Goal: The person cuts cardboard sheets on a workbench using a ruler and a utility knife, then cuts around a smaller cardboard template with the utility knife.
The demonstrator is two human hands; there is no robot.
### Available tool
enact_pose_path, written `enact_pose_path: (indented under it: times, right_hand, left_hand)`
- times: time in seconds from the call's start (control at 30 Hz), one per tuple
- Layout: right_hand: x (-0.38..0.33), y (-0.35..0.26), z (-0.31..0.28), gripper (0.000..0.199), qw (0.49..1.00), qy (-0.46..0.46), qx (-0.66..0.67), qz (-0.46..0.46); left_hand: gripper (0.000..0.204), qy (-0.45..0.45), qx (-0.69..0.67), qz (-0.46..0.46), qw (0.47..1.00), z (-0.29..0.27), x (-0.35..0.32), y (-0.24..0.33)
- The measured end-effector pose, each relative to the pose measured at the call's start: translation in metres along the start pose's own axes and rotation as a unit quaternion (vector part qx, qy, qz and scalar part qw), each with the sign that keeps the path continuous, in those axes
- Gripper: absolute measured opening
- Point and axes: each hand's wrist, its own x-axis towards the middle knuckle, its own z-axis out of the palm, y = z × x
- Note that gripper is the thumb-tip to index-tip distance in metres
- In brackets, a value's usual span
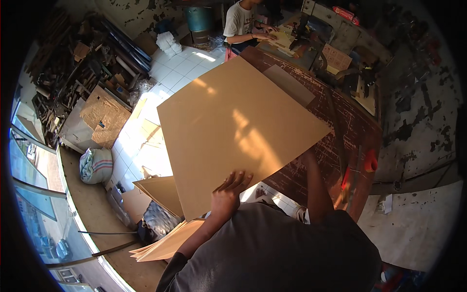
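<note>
A large tan board [228,126] is held up flat over the edge of a dark red worktable [350,131]. My left hand [229,187] grips the board's near edge, fingers spread on its top face. My right hand reaches under the board's right near edge at the table and is hidden; only the forearm [314,185] shows. The board covers part of the table and the tiled floor below.
A stack of similar boards [163,243] leans low at my left. Scrap wood and cardboard [92,87] pile up at far left beside a sack [95,164]. Another person [241,24] sits at a far bench with a machine [306,34]. Red-handled tools [360,170] lie on the table.
</note>
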Motion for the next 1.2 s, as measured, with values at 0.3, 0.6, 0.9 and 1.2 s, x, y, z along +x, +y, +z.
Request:
enact_pose_path:
  times: [0.3, 0.6, 0.9, 1.2]
  right_hand:
    - [0.096, -0.016, 0.002, 0.022, 0.995, -0.023, 0.099, -0.016]
    - [0.136, -0.008, 0.006, 0.024, 0.991, -0.034, 0.126, -0.013]
    - [0.164, -0.005, 0.017, 0.027, 0.99, -0.045, 0.133, -0.01]
    - [0.178, 0.003, 0.02, 0.029, 0.995, -0.041, 0.084, -0.026]
  left_hand:
    - [0.06, -0.006, -0.097, -0.027, 0.995, 0.016, 0.009, 0.022]
    - [0.048, 0.062, -0.171, -0.062, 0.981, 0.017, 0.028, 0.044]
    - [0.047, 0.116, -0.147, -0.039, 0.982, 0.0, 0.051, 0.063]
    - [0.048, 0.105, -0.143, -0.102, 0.979, -0.001, 0.065, 0.078]
